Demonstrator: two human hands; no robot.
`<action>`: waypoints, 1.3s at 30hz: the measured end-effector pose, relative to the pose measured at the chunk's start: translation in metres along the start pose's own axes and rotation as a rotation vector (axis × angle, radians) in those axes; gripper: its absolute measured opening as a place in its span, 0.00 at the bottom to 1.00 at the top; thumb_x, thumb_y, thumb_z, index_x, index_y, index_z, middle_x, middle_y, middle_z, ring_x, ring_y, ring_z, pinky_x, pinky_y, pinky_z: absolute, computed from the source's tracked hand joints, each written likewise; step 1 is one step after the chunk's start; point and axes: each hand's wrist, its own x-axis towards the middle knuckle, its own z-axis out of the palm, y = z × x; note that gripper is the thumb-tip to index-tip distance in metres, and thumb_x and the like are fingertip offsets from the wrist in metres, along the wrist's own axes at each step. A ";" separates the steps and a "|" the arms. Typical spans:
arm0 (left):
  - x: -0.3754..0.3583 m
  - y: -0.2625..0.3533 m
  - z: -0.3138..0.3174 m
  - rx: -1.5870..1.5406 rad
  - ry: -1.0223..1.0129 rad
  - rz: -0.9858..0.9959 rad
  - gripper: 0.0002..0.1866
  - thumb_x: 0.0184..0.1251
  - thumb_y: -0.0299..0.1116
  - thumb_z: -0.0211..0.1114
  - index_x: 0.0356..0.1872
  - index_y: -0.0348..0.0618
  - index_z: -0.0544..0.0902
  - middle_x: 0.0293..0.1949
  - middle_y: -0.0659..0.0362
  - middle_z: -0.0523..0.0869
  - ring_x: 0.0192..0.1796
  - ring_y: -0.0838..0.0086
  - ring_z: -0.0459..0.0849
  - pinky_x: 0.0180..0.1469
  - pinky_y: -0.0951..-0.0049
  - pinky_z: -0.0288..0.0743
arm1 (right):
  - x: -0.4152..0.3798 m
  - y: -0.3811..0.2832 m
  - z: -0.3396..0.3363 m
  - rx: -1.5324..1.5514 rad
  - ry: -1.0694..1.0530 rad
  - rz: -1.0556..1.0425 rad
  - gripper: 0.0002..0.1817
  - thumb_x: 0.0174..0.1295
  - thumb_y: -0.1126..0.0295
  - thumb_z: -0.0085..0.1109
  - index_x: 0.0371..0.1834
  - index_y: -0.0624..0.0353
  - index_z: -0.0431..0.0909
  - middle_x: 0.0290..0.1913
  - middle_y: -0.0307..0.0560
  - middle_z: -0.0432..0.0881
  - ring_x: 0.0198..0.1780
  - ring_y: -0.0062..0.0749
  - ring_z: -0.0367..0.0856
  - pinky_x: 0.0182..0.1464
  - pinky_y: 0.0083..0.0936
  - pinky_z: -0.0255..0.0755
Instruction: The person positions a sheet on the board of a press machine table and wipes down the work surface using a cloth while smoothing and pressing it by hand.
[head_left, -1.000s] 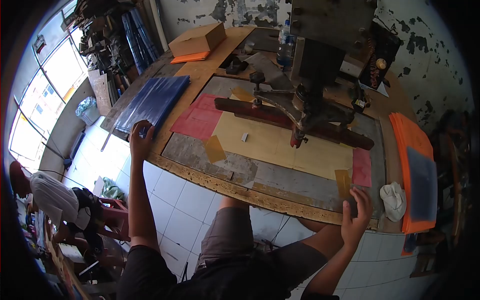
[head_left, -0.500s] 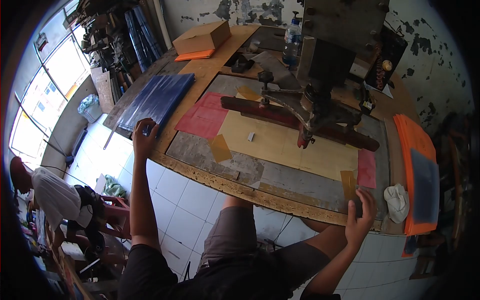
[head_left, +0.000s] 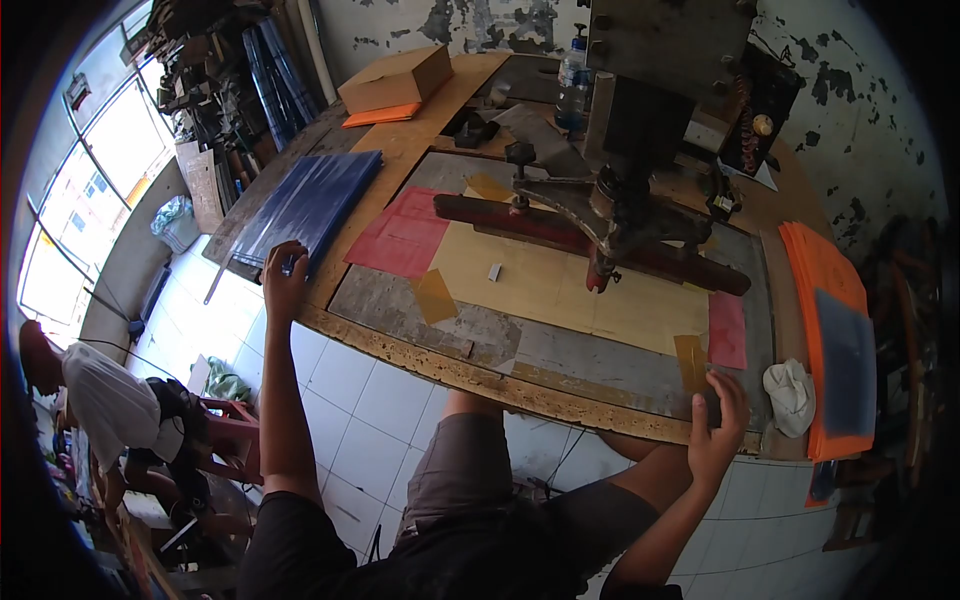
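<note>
My left hand (head_left: 284, 278) is at the near corner of a stack of blue plastic sheets (head_left: 310, 198), its fingers curled; whether they grip a sheet is unclear. My right hand (head_left: 718, 420) rests at the table's front right edge, thumb and fingers apart, holding nothing. Between them a yellow sheet (head_left: 540, 290) lies on the grey plate (head_left: 390, 310), with a pink sheet (head_left: 400, 232) at its left and brown tape (head_left: 436, 297) on its edge. A small pale piece (head_left: 494, 271) sits on the yellow sheet. Above hangs the press's dark red bar (head_left: 560, 228).
Orange sheets with a blue one on top (head_left: 842, 360) and a white cloth (head_left: 789, 397) lie at the right. A cardboard box (head_left: 396, 78) and a bottle (head_left: 573, 82) stand at the back. Another person (head_left: 110, 405) sits at the lower left.
The view has shifted slightly. My left hand's fingers have moved a little at the blue stack's corner. My right hand stays at the table's edge.
</note>
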 end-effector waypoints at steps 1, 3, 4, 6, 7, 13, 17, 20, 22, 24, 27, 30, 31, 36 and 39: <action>0.000 0.000 0.000 0.010 0.002 -0.003 0.12 0.75 0.37 0.73 0.50 0.42 0.94 0.64 0.52 0.95 0.68 0.55 0.92 0.76 0.52 0.79 | 0.000 0.001 0.000 0.005 0.000 0.002 0.19 0.76 0.67 0.73 0.67 0.58 0.88 0.68 0.50 0.90 0.73 0.53 0.84 0.79 0.50 0.72; 0.000 -0.001 0.001 0.008 0.001 -0.011 0.12 0.75 0.37 0.72 0.51 0.42 0.95 0.64 0.52 0.94 0.69 0.55 0.91 0.76 0.52 0.79 | 0.000 0.002 0.001 0.009 0.002 0.004 0.18 0.76 0.68 0.73 0.67 0.59 0.88 0.68 0.50 0.90 0.73 0.53 0.84 0.79 0.50 0.72; 0.000 -0.001 0.001 -0.003 -0.001 -0.016 0.12 0.76 0.37 0.72 0.51 0.42 0.95 0.65 0.53 0.94 0.69 0.55 0.91 0.76 0.52 0.79 | -0.001 0.002 0.001 0.009 0.003 0.004 0.18 0.76 0.68 0.73 0.66 0.59 0.88 0.68 0.50 0.90 0.73 0.53 0.84 0.79 0.50 0.72; 0.001 -0.002 0.001 -0.014 -0.003 -0.021 0.13 0.76 0.37 0.71 0.51 0.42 0.95 0.65 0.53 0.94 0.69 0.55 0.91 0.76 0.52 0.78 | 0.000 0.002 0.002 0.010 0.005 0.004 0.18 0.76 0.68 0.73 0.66 0.59 0.88 0.68 0.50 0.90 0.73 0.53 0.84 0.79 0.50 0.72; 0.001 -0.003 0.001 -0.013 -0.004 -0.022 0.13 0.77 0.37 0.71 0.51 0.42 0.95 0.65 0.53 0.94 0.69 0.55 0.91 0.76 0.52 0.78 | 0.000 0.001 0.002 0.011 0.004 0.005 0.18 0.76 0.68 0.72 0.66 0.59 0.88 0.68 0.50 0.90 0.73 0.53 0.84 0.79 0.50 0.72; 0.000 -0.007 0.002 -0.060 -0.013 -0.028 0.12 0.81 0.35 0.68 0.53 0.41 0.94 0.65 0.52 0.94 0.69 0.57 0.91 0.76 0.55 0.79 | -0.001 0.002 0.002 -0.004 0.001 0.007 0.18 0.77 0.68 0.72 0.67 0.58 0.88 0.68 0.50 0.90 0.74 0.53 0.84 0.79 0.50 0.72; 0.000 -0.008 0.003 -0.096 -0.012 -0.051 0.13 0.82 0.34 0.66 0.53 0.40 0.95 0.65 0.52 0.94 0.69 0.57 0.91 0.76 0.55 0.79 | -0.002 0.003 0.002 -0.009 0.001 0.020 0.18 0.78 0.66 0.72 0.67 0.58 0.88 0.68 0.50 0.90 0.75 0.54 0.84 0.79 0.51 0.72; 0.001 -0.010 0.003 -0.111 -0.016 -0.062 0.14 0.84 0.33 0.64 0.53 0.40 0.95 0.65 0.52 0.94 0.69 0.57 0.91 0.76 0.55 0.79 | -0.002 0.004 0.002 -0.008 -0.002 0.018 0.19 0.78 0.66 0.72 0.68 0.58 0.88 0.68 0.49 0.90 0.75 0.53 0.84 0.79 0.52 0.72; 0.001 -0.012 0.004 -0.117 -0.014 -0.058 0.14 0.84 0.33 0.63 0.53 0.39 0.95 0.65 0.52 0.94 0.69 0.57 0.92 0.75 0.55 0.80 | -0.002 0.003 0.002 -0.017 -0.001 0.025 0.18 0.78 0.66 0.72 0.68 0.58 0.88 0.68 0.49 0.91 0.75 0.53 0.84 0.79 0.52 0.72; 0.001 -0.013 0.004 -0.121 -0.014 -0.056 0.15 0.85 0.33 0.62 0.53 0.39 0.95 0.65 0.52 0.94 0.68 0.57 0.92 0.75 0.56 0.80 | -0.001 0.002 0.002 -0.023 -0.003 0.027 0.18 0.78 0.66 0.72 0.67 0.58 0.88 0.68 0.49 0.91 0.75 0.53 0.84 0.79 0.52 0.72; 0.002 -0.014 0.004 -0.128 -0.020 -0.053 0.16 0.87 0.33 0.60 0.54 0.39 0.95 0.65 0.51 0.94 0.68 0.57 0.92 0.74 0.57 0.81 | -0.001 0.001 0.001 -0.027 -0.006 0.024 0.18 0.78 0.66 0.72 0.67 0.58 0.88 0.67 0.49 0.91 0.75 0.53 0.84 0.79 0.52 0.72; 0.002 -0.017 0.005 -0.135 -0.021 -0.056 0.17 0.89 0.33 0.58 0.54 0.39 0.95 0.65 0.51 0.94 0.68 0.57 0.92 0.74 0.57 0.81 | -0.001 0.002 0.002 -0.022 -0.004 0.019 0.18 0.77 0.67 0.71 0.67 0.58 0.88 0.67 0.50 0.91 0.74 0.53 0.84 0.79 0.51 0.72; 0.002 -0.020 0.006 -0.137 -0.025 -0.057 0.17 0.90 0.33 0.58 0.54 0.39 0.95 0.65 0.51 0.94 0.68 0.57 0.92 0.74 0.57 0.81 | 0.000 0.002 0.002 -0.019 -0.004 0.019 0.18 0.77 0.67 0.71 0.67 0.58 0.88 0.67 0.50 0.91 0.74 0.53 0.85 0.78 0.51 0.72; 0.001 -0.001 0.002 -0.096 -0.008 -0.064 0.14 0.87 0.39 0.67 0.52 0.39 0.95 0.62 0.51 0.95 0.67 0.57 0.92 0.73 0.56 0.81 | 0.000 -0.003 0.000 -0.030 -0.014 -0.004 0.18 0.78 0.66 0.71 0.66 0.59 0.89 0.67 0.50 0.91 0.73 0.52 0.85 0.78 0.50 0.72; -0.001 0.007 0.000 0.055 -0.001 0.039 0.14 0.83 0.40 0.73 0.51 0.38 0.93 0.60 0.49 0.95 0.66 0.58 0.92 0.72 0.56 0.81 | -0.004 -0.001 0.001 -0.058 -0.017 -0.028 0.17 0.78 0.66 0.71 0.65 0.58 0.89 0.67 0.49 0.91 0.73 0.51 0.85 0.79 0.49 0.71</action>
